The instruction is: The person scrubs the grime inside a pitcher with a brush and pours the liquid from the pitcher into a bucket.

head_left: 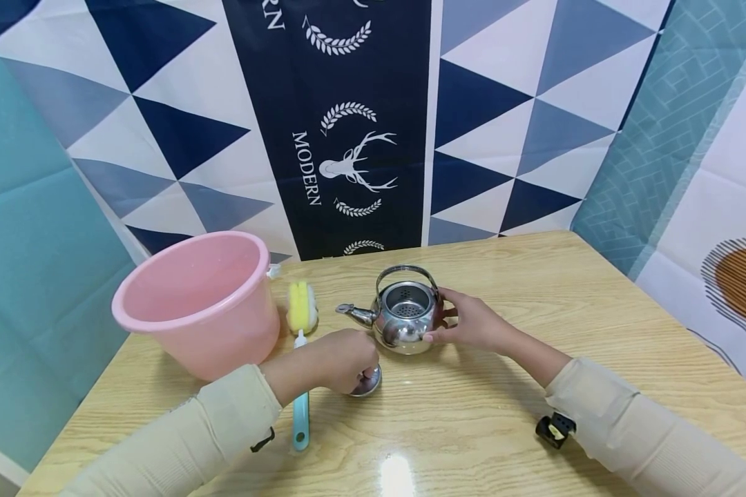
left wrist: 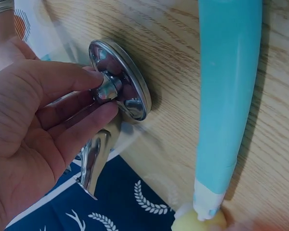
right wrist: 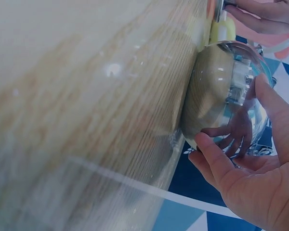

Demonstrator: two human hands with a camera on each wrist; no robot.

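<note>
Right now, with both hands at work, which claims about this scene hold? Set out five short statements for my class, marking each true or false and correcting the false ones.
1. The left hand pinches the lid by its knob. True.
2. The right hand holds the teapot at its side. True.
3. The lid sits on the teapot. False: the teapot is uncovered, showing a strainer.
4. The brush is inside the bucket. False: the brush lies on the table beside the bucket.
5. The bucket is pink. True.
</note>
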